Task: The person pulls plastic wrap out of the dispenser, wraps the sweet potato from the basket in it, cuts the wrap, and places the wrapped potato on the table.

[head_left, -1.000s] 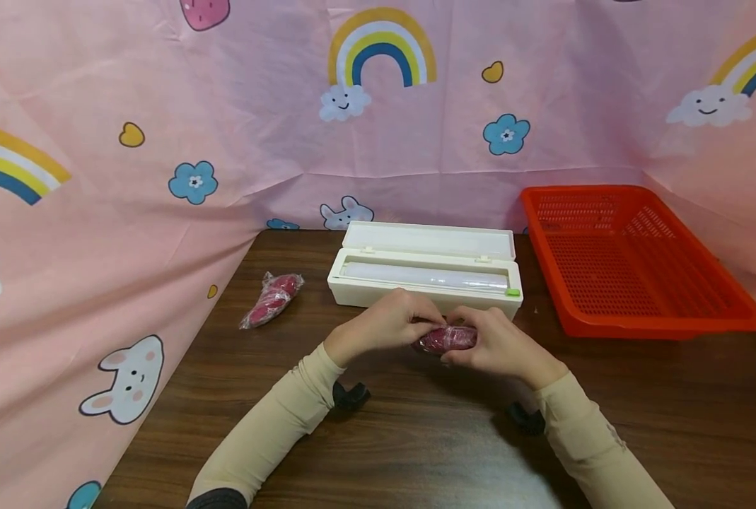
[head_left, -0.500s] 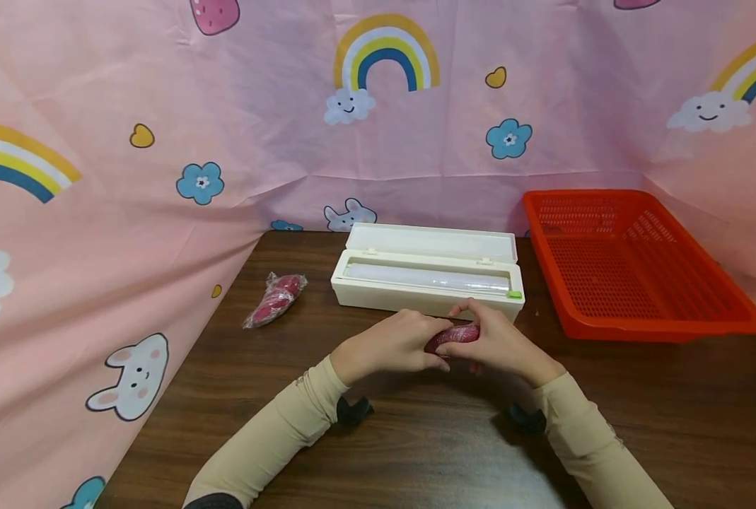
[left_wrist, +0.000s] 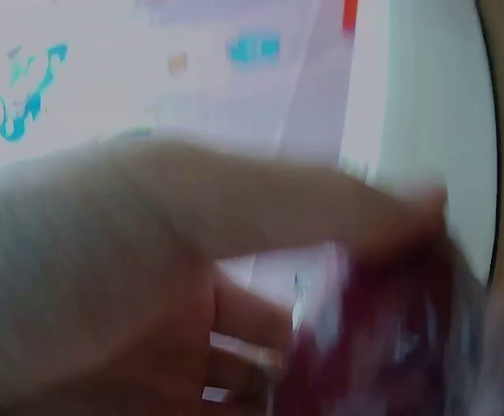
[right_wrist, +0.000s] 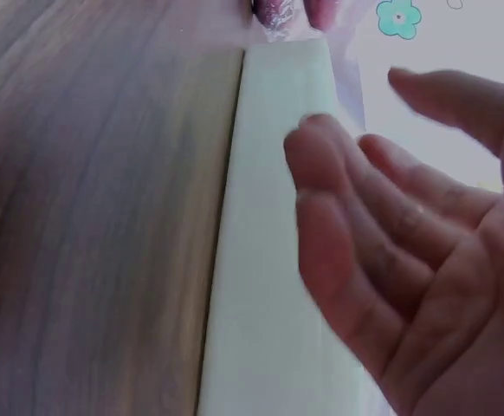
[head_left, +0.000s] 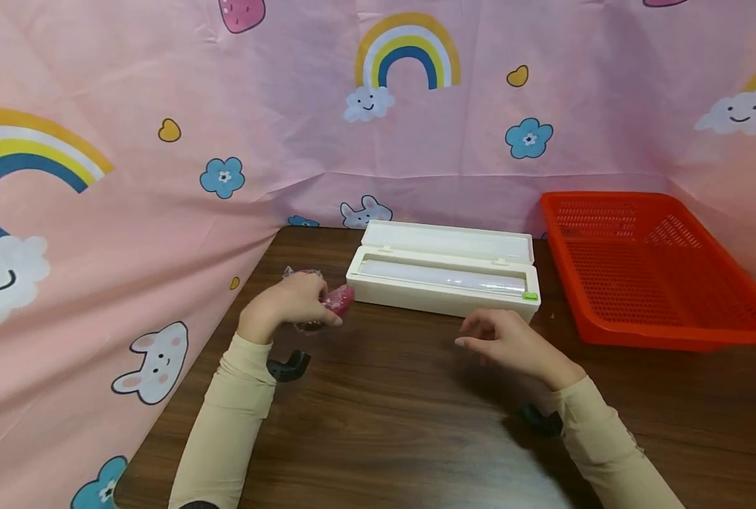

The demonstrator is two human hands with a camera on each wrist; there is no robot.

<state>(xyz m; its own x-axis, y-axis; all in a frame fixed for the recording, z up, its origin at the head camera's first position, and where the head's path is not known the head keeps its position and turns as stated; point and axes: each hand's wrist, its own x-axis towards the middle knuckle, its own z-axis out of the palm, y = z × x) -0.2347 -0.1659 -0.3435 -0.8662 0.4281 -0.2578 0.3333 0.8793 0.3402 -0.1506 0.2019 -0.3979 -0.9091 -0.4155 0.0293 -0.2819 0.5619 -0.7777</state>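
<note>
My left hand [head_left: 291, 304] grips a dark red, oblong piece wrapped in cling film [head_left: 339, 300], whose end sticks out past the fingers. A second film-wrapped red piece [head_left: 304, 273] lies on the table just behind this hand, mostly hidden by it. Up close in the left wrist view, the held piece [left_wrist: 382, 338] is blurred below the thumb. My right hand [head_left: 511, 346] hovers at the front right of the white cling film box, its fingers loosely bent with nothing in them. In the right wrist view that hand [right_wrist: 408, 251] shows a bare palm.
The white cling film box [head_left: 441, 297] stands lid up at the table's back, with a film roll [head_left: 441, 274] inside and a green slider [head_left: 530, 295] at its right end. A red plastic basket [head_left: 677, 332] stands to the right. Printed cloth hangs behind and beside the brown table [head_left: 390, 424].
Both hands held the wrapped piece together in front of the box. The right hand has let go, and the left hand has carried it leftward to the other wrapped piece. The head view has shifted slightly.
</note>
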